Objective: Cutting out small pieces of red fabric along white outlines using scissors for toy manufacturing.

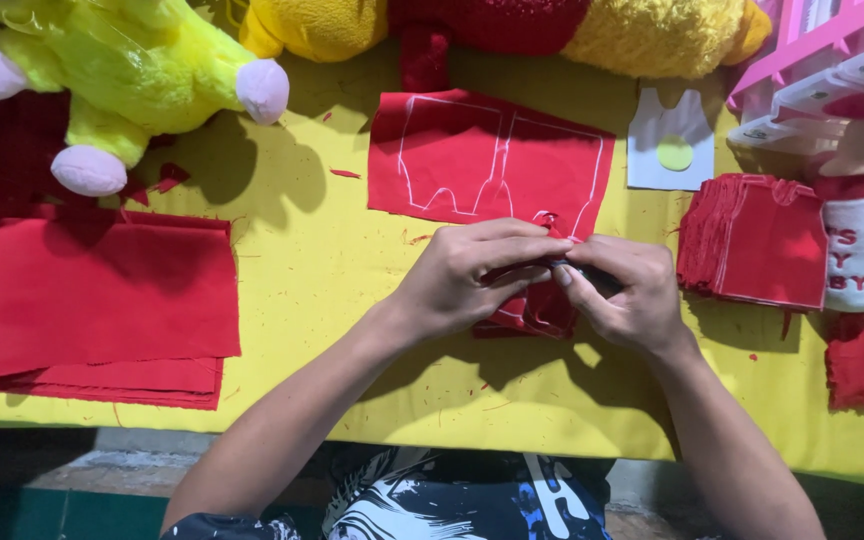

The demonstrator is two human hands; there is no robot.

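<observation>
Both hands, left [462, 280] and right [624, 298], grip folded red cloth [532, 310]; possibly scissors too.

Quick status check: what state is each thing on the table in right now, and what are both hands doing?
Left hand: closed on the small red cloth piece.
Right hand: pinching the same piece, a dark tool partly visible in it.
Marked red cloth: flat, white outlines drawn, uncut.
Folded red fabric: stacked flat.
Pile of cut red pieces: stacked.
Yellow-green plush toy: lying down.
</observation>
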